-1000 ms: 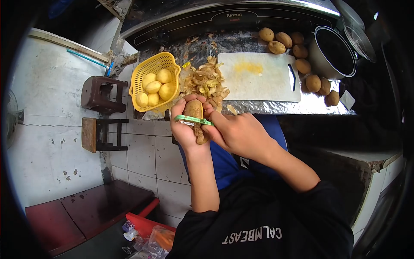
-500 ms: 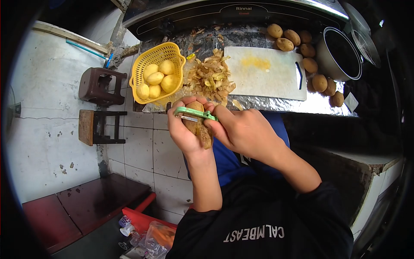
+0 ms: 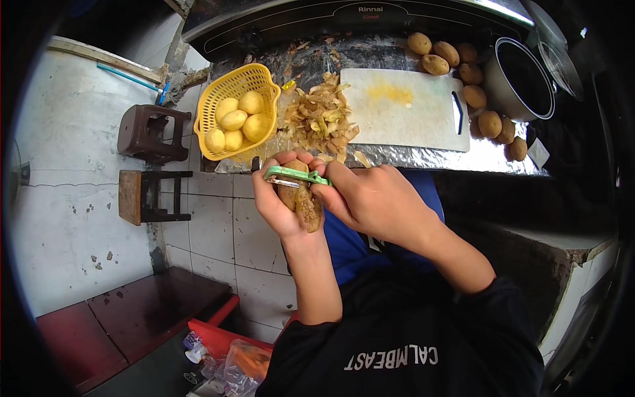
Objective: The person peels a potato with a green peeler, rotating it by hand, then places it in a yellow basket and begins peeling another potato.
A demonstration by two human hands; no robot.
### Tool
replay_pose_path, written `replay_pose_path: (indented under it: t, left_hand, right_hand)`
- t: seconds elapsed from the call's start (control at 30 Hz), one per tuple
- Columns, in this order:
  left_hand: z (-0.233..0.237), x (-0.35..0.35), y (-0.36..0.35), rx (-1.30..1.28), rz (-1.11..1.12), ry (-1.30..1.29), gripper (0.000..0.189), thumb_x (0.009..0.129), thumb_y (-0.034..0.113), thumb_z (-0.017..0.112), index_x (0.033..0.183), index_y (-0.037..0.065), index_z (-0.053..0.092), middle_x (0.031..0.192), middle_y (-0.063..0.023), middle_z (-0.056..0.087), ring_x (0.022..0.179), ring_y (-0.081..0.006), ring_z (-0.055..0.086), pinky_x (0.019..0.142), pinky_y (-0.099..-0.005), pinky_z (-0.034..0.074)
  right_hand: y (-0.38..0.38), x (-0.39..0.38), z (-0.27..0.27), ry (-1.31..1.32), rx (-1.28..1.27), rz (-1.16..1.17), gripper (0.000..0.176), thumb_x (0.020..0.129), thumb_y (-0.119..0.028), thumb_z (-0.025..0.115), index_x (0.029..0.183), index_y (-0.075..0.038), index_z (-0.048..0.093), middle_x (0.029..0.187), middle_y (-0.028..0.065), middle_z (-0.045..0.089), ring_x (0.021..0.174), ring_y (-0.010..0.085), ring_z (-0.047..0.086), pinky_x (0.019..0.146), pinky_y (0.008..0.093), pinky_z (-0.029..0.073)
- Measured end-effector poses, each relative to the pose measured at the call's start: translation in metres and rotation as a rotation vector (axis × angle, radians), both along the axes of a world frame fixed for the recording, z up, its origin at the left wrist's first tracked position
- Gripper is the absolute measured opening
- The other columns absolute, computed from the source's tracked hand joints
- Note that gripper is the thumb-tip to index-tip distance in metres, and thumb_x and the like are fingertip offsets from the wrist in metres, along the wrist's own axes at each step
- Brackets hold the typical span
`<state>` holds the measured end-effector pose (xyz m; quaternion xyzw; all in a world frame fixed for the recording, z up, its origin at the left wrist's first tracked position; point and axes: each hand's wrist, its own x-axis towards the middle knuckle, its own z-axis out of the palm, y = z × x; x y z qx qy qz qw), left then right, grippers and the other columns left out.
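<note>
The left hand (image 3: 278, 205) is closed around a potato (image 3: 296, 195) and holds it in front of the body, just below the edge of the foil-covered counter (image 3: 423, 159). The fingers wrap the potato from the left side, and the thumb lies at its top. The potato is brown on most of the skin that shows. The right hand (image 3: 377, 202) grasps a green peeler (image 3: 294, 175) by its handle, and the head of the peeler lies across the upper part of the potato, touching it.

On the counter, right above the hands, there is a pile of peels (image 3: 321, 119). To the left of this pile stands a yellow basket (image 3: 231, 83) with several peeled potatoes (image 3: 238, 122) inside, pale yellow in colour. To the right of the pile lies a white cutting board (image 3: 403, 109) with a yellow stain on it. Beyond the board, unpeeled potatoes (image 3: 489, 124) lie in a loose row next to a dark pot (image 3: 522, 83). A Rinnai stove (image 3: 370, 13) is at the far edge of the counter. On the tiled floor at the left stand two small stools (image 3: 149, 135)
</note>
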<state>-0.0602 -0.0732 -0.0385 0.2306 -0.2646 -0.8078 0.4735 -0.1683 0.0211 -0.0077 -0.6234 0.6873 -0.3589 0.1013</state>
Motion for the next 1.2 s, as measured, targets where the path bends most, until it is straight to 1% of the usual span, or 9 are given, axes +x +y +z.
replay_pose_path:
  t: [0.1,0.2,0.27,0.4,0.57,0.8,0.93,1.1,1.2]
  left_hand:
    - [-0.003,-0.002,0.001,0.006,0.013,0.010,0.040,0.092,0.034,0.039,0.091,-0.001,0.057,0.081,-0.0174,0.061,0.072,-0.0304,0.058,0.068,-0.0405,0.049]
    - [0.005,0.000,0.002,-0.083,0.066,-0.134,0.040,0.090,0.033,0.040,0.092,-0.002,0.058,0.082,-0.0178,0.061,0.075,-0.0309,0.058,0.070,-0.0408,0.050]
    - [0.011,-0.001,0.005,0.032,0.126,-0.190,0.038,0.093,0.033,0.041,0.091,-0.001,0.059,0.081,-0.0165,0.061,0.073,-0.0274,0.057,0.074,-0.0382,0.049]
    - [0.012,0.006,0.000,0.078,0.026,-0.020,0.033,0.088,0.028,0.043,0.090,-0.001,0.058,0.083,-0.0166,0.061,0.073,-0.0281,0.057,0.073,-0.0395,0.050]
    - [0.002,0.000,-0.002,0.071,0.102,-0.174,0.035,0.085,0.026,0.044,0.093,-0.004,0.060,0.087,-0.0167,0.064,0.079,-0.0263,0.063,0.073,-0.0351,0.053]
    - [-0.005,-0.011,-0.019,0.053,0.006,-0.085,0.035,0.084,0.025,0.045,0.094,-0.004,0.061,0.086,-0.0161,0.065,0.079,-0.0267,0.064,0.072,-0.0358,0.054]
    - [-0.018,-0.027,-0.028,0.052,0.085,-0.079,0.031,0.086,0.024,0.048,0.100,-0.002,0.059,0.092,-0.0128,0.064,0.080,-0.0232,0.065,0.072,-0.0360,0.055]
    - [-0.019,-0.036,-0.050,-0.127,0.030,-0.203,0.029,0.087,0.025,0.050,0.098,0.000,0.058,0.092,-0.0094,0.062,0.086,-0.0185,0.061,0.077,-0.0327,0.050]
    - [-0.027,-0.040,-0.059,-0.101,0.061,-0.208,0.029,0.087,0.026,0.050,0.095,0.000,0.059,0.092,-0.0094,0.062,0.085,-0.0189,0.060,0.077,-0.0332,0.049]
  right_hand:
    - [0.000,-0.002,0.002,-0.011,0.001,-0.006,0.031,0.094,-0.033,0.054,0.088,-0.003,0.058,0.050,0.0131,0.056,0.046,0.0339,0.059,0.044,0.0407,0.049]
    - [-0.004,0.000,0.001,-0.026,0.003,-0.015,0.032,0.095,-0.034,0.054,0.087,-0.003,0.058,0.049,0.0133,0.056,0.045,0.0342,0.059,0.044,0.0415,0.049]
    - [-0.006,0.002,0.001,-0.036,0.005,-0.031,0.033,0.095,-0.034,0.054,0.086,-0.003,0.058,0.049,0.0135,0.055,0.045,0.0344,0.059,0.043,0.0420,0.049]
    - [-0.006,0.002,0.000,-0.007,0.020,-0.028,0.034,0.094,-0.034,0.054,0.081,-0.003,0.056,0.049,0.0139,0.056,0.045,0.0347,0.059,0.043,0.0426,0.050]
    - [-0.010,-0.001,0.002,0.000,0.043,-0.071,0.034,0.094,-0.034,0.054,0.079,-0.003,0.055,0.049,0.0142,0.056,0.045,0.0353,0.059,0.044,0.0428,0.050]
    - [-0.020,-0.016,-0.004,-0.001,0.081,-0.074,0.035,0.095,-0.033,0.053,0.078,-0.003,0.055,0.049,0.0154,0.055,0.048,0.0364,0.060,0.046,0.0438,0.050]
    - [-0.034,-0.027,-0.006,0.003,0.108,-0.106,0.035,0.095,-0.033,0.053,0.077,-0.003,0.055,0.050,0.0158,0.056,0.048,0.0368,0.060,0.046,0.0438,0.050]
    - [-0.059,-0.044,-0.010,-0.024,0.105,-0.121,0.035,0.095,-0.033,0.052,0.078,-0.002,0.056,0.050,0.0161,0.056,0.048,0.0369,0.060,0.046,0.0439,0.050]
    - [-0.068,-0.050,-0.012,-0.069,0.104,-0.129,0.036,0.095,-0.032,0.052,0.079,-0.001,0.056,0.050,0.0164,0.056,0.048,0.0372,0.059,0.047,0.0440,0.050]
